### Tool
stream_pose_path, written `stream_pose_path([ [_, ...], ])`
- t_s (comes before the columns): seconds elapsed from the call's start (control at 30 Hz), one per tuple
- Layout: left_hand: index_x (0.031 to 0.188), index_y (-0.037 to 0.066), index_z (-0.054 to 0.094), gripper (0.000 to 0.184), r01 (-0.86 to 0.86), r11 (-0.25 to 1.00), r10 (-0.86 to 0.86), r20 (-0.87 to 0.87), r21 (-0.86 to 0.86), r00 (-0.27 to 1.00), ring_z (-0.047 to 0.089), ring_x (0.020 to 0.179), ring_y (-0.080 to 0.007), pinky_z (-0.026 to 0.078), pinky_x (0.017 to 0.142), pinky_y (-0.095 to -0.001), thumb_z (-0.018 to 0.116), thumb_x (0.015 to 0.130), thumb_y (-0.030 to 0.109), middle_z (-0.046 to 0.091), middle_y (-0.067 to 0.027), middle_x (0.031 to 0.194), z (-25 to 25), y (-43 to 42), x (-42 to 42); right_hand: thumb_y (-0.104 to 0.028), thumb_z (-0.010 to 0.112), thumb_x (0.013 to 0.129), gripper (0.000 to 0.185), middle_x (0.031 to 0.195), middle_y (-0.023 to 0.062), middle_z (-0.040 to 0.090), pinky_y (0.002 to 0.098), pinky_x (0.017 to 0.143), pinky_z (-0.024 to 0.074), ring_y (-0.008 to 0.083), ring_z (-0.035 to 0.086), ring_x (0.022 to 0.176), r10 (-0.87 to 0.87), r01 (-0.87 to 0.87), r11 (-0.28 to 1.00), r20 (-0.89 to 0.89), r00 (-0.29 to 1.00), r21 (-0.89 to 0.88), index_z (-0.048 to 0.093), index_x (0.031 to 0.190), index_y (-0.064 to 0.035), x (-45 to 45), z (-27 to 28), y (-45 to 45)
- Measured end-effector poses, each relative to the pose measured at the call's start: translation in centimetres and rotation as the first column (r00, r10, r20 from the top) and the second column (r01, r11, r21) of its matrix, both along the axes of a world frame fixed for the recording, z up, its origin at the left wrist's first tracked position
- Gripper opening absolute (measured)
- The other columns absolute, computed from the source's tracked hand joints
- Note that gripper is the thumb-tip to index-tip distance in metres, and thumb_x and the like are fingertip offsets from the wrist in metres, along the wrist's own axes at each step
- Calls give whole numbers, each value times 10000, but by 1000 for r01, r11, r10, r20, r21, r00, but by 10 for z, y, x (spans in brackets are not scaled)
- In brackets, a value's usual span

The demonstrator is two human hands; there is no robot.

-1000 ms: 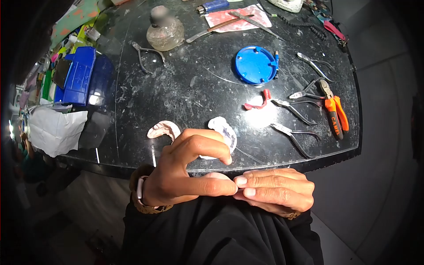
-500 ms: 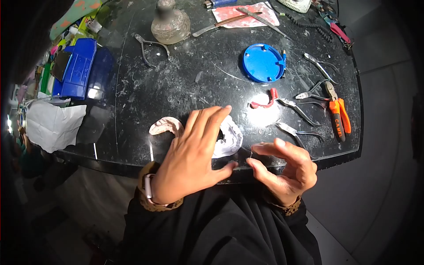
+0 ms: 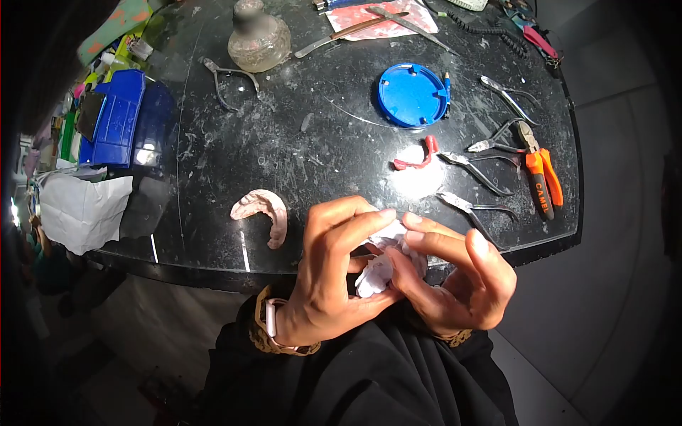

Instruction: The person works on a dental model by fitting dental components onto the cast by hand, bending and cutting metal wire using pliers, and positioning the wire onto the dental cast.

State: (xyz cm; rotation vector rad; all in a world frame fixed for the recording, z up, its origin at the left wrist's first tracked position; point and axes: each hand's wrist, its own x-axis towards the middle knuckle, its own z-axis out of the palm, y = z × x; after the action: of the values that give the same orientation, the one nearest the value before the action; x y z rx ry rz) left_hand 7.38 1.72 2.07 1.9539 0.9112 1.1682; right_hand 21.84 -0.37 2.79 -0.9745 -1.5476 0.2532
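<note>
A white dental cast [image 3: 375, 275], shaped like a tooth arch, is gripped in my left hand [image 3: 330, 266] near the table's front edge. My left fingers curl over its far side and the thumb runs below it. My right hand [image 3: 458, 277] is closed at the cast's right side, its thumb inside the arch and its fingertips over the outer side. The thin piece of wire seen between those fingertips a moment ago is hidden now. A pinkish dental cast [image 3: 278, 213] lies on the table to the left of my hands.
Several pliers, including orange-handled cutters [image 3: 541, 174], lie at the right. Beyond my hands are a red curved piece [image 3: 419, 157] and a blue round lid [image 3: 410, 96]. A glass burner [image 3: 259, 46], knives [image 3: 352, 34], a blue box [image 3: 119, 121] and white paper [image 3: 85, 211] lie farther out.
My left hand has closed on the white cast and shifted it right and toward me. My right fingertips, earlier apart from the cast with a thin wire between them, now meet it.
</note>
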Motion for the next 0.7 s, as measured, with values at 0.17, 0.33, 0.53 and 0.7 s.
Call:
stream_pose_path([
  [0.17,1178,60,490,673,46,998,-52,122,52,991,595,906,-205,542,696,-289,831,607,-41,388,-147,1167,-3,-1,1,90,827,606,764,905,218,673,403,721,594,343,694,849,15,-14,1000,-30,999,18,452,1268,13,-1,4,-4],
  [0.33,1156,91,501,672,10,993,-21,92,117,996,604,847,-201,534,679,-291,841,591,-37,400,-152,1145,-1,0,1,117,804,626,799,957,275,653,383,691,594,331,697,828,64,-66,997,-70,996,-31,414,1312,-7,2,8,-7],
  [0.53,1091,126,561,606,-35,983,25,59,180,998,586,747,-168,486,554,-255,849,570,10,470,-131,1033,6,4,3,151,763,659,774,1044,331,613,341,655,587,295,700,801,147,-162,981,-135,980,-105,411,1328,-21,6,14,-9],
  [0.7,1034,138,597,550,-51,977,39,64,206,997,570,704,-157,452,496,-251,846,557,25,477,-122,1006,5,6,3,150,766,655,777,1054,329,610,347,661,586,300,699,812,159,-177,978,-151,976,-113,405,1322,-21,8,15,-10],
])
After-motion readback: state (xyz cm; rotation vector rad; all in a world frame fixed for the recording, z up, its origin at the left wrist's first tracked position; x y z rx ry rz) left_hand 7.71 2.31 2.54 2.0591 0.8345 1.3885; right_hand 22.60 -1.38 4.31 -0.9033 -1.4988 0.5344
